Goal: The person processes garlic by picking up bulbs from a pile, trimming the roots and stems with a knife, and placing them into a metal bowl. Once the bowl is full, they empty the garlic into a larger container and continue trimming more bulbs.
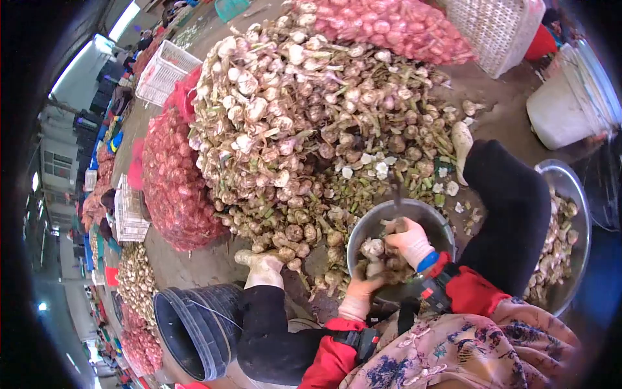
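A metal basin [355, 235] sits between my knees with several garlic bulbs [372, 248] in it. My right hand [411, 241], in a pale glove with bare fingertips, is closed over the basin. From its fingers a dark narrow knife [398, 194] points away past the far rim, its handle hidden. At the near-left rim, my left hand [363, 289], gloved the same way, has its fingers curled round a garlic bulb, partly hidden. Beyond the basin rises a large heap of garlic [278, 110] with stems on. Cut stems [363, 193] and white trimmed pieces [381, 170] lie at its foot.
A wide metal bowl of garlic [551, 253] stands at my right, with a white bucket [564, 107] behind it. A black bucket [194, 330] lies tilted at my left. Red mesh sacks [175, 181] and white crates [165, 71] flank the heap.
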`<act>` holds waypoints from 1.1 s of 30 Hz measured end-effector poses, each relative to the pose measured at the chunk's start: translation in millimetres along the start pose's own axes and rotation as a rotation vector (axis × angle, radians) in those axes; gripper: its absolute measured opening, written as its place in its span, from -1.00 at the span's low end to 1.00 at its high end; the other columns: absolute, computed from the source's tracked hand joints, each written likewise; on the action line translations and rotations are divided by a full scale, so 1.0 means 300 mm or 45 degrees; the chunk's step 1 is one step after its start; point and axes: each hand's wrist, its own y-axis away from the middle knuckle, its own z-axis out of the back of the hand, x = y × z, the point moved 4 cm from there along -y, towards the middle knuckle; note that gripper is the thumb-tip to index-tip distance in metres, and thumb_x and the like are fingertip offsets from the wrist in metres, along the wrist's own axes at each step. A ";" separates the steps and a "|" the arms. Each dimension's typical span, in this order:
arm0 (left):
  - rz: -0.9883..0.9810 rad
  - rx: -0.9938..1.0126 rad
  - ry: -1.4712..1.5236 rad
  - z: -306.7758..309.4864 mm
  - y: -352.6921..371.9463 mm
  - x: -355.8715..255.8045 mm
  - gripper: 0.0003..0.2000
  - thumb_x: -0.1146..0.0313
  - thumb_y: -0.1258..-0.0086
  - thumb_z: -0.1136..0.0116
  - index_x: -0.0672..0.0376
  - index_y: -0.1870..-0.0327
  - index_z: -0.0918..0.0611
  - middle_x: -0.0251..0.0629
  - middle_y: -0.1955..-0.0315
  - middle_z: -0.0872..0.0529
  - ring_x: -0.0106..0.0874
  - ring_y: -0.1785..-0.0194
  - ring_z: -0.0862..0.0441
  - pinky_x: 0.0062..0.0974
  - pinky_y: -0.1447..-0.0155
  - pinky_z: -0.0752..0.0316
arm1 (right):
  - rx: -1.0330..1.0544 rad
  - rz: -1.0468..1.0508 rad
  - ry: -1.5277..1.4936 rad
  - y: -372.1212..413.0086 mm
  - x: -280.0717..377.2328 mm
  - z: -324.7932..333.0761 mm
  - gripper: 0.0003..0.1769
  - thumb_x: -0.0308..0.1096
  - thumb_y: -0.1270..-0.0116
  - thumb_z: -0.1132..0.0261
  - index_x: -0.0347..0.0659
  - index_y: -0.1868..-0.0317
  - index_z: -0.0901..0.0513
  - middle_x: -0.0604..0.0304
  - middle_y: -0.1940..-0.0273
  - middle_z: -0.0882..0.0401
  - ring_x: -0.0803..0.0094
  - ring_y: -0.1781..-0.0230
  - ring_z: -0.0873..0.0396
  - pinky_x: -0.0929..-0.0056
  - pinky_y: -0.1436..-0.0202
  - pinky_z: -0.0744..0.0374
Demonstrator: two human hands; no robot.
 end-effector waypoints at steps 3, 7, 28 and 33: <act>-0.284 -0.419 -1.038 0.164 -0.182 -0.090 -0.37 0.36 0.02 -0.45 0.31 -0.13 -0.46 -0.11 0.14 -0.63 -0.33 0.11 -0.59 -0.37 -0.01 -0.49 | -0.058 -0.067 0.090 0.002 0.024 -0.006 -0.71 -0.53 0.02 -0.35 -0.25 0.21 -0.58 0.32 0.36 -0.60 0.54 0.37 -0.52 0.51 0.27 -0.51; -0.359 -1.097 -1.695 0.375 -0.347 -0.409 -0.50 0.19 -0.15 -0.20 0.19 -0.13 -0.53 0.16 -0.05 -0.54 0.08 -0.10 -0.48 -0.14 -0.18 -0.39 | -0.012 -0.198 0.153 0.000 0.002 -0.031 -0.76 -0.50 -0.02 -0.36 -0.25 0.25 -0.59 0.32 0.37 -0.59 0.56 0.37 -0.50 0.55 0.24 -0.49; -0.436 -0.834 -1.715 0.423 -0.412 -0.550 -0.57 0.26 -0.06 -0.30 0.24 0.09 -0.46 0.02 0.30 -0.65 -0.03 0.23 -0.61 -0.23 0.08 -0.50 | 0.168 -0.340 0.058 0.052 0.007 -0.081 -0.68 -0.47 -0.05 -0.37 -0.24 0.13 -0.58 0.32 0.32 -0.62 0.56 0.32 -0.55 0.56 0.19 -0.52; -0.504 -0.646 -0.624 0.491 -0.300 -0.564 -0.77 0.29 -0.21 -0.26 0.28 0.28 -0.61 -0.37 0.42 -0.63 -0.51 0.38 -0.51 -0.54 0.28 -0.39 | 0.250 -0.143 -0.020 0.103 0.088 -0.140 -0.73 -0.52 -0.04 -0.33 -0.21 0.18 -0.59 0.31 0.32 -0.63 0.53 0.31 -0.57 0.53 0.19 -0.54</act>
